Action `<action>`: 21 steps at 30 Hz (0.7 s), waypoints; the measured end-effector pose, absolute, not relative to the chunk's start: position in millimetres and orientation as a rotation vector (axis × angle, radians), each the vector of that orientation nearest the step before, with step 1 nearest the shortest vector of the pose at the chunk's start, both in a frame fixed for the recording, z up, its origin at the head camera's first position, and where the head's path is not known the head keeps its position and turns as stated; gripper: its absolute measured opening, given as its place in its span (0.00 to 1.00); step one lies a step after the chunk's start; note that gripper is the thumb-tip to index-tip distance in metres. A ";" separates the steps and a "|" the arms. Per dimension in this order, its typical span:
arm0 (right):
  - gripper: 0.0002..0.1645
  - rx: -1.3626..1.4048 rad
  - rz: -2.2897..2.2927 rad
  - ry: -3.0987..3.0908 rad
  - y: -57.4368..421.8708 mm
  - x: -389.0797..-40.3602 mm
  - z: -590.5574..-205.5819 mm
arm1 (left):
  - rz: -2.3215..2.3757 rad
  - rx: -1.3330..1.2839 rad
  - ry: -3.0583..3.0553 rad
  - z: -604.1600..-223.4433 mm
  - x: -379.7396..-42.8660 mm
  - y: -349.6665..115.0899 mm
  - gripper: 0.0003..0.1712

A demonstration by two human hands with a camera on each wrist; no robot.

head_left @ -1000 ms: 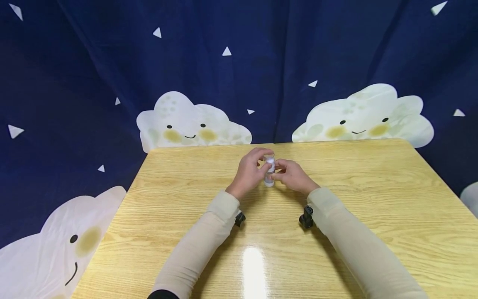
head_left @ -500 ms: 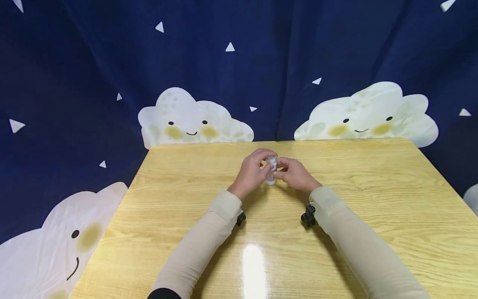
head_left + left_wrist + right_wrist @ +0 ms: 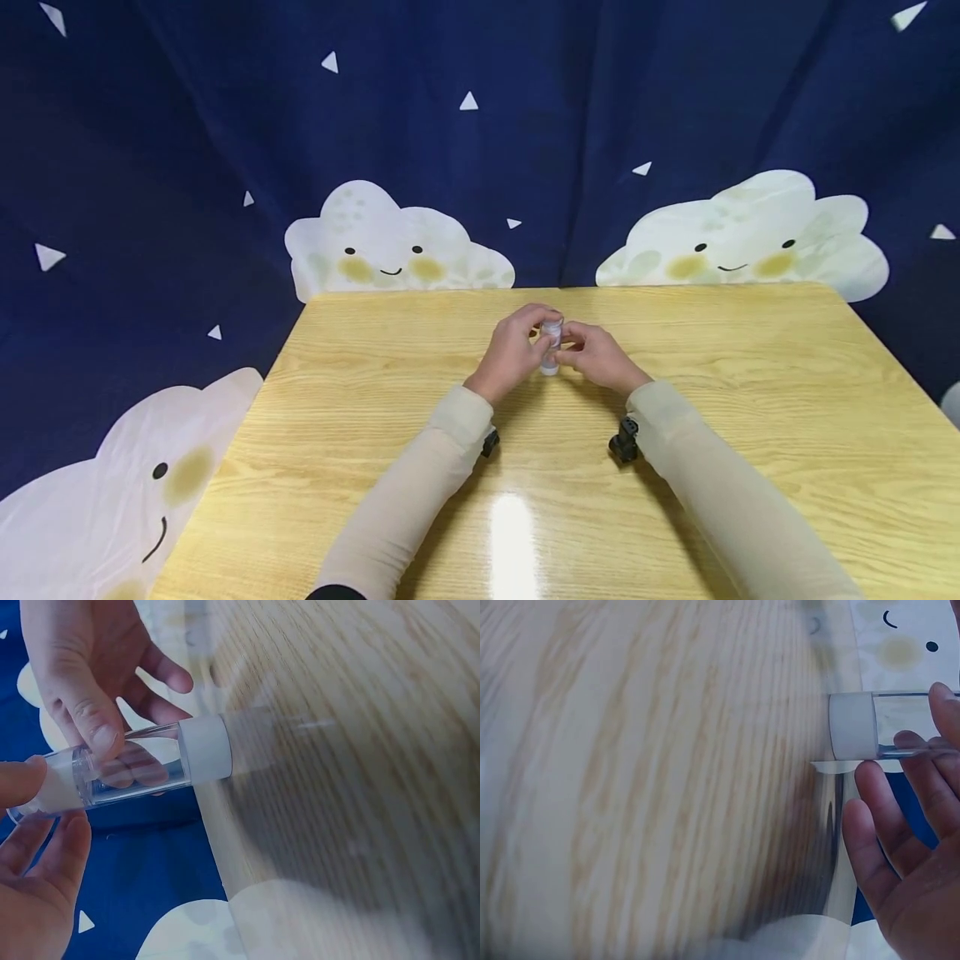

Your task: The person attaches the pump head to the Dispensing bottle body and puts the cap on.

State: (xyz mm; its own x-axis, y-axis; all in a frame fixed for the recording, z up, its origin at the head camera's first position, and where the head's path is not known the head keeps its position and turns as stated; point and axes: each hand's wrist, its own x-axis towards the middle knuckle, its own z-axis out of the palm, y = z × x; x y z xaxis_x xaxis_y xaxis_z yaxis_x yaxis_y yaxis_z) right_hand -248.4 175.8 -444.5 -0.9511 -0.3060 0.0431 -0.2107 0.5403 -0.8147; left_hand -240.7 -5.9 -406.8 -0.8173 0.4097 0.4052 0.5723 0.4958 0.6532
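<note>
A slim clear bottle (image 3: 550, 360) with a white base stands upright on the table near its back edge. Its white upper section (image 3: 61, 784) shows inside a clear sleeve in the left wrist view. My left hand (image 3: 512, 354) grips the bottle's top end, thumb on the near side and fingers over the rim. From the right, my right hand (image 3: 600, 357) pinches the clear body below. In the right wrist view, the bottle's white base (image 3: 853, 726) meets the table, and two fingers (image 3: 881, 806) extend beside it. The top end lies outside that view.
The wooden table (image 3: 360, 433) reaches to a dark blue curtain (image 3: 525, 150) printed with clouds and triangles. Small black cameras (image 3: 624, 442) sit at both wrists. A bright light reflection lies on the near tabletop.
The bottle's top end has come slightly lower under my left fingers, so it looks shorter than one second ago. Both hands keep their hold; the head view has shifted slightly.
</note>
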 end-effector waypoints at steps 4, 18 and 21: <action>0.20 -0.502 -1.380 2.666 173.2 -247.2 -443.3 | -1.230 -0.835 -2.535 -409.2 -237.6 -8.7 0.15; 0.21 -0.530 -1.294 2.720 177.2 -251.7 -435.5 | -1.226 -0.752 -2.613 -402.5 -240.0 0.5 0.19; 0.23 -0.514 -1.301 2.692 178.9 -251.5 -435.5 | -1.211 -0.728 -2.645 -402.6 -236.5 -1.6 0.26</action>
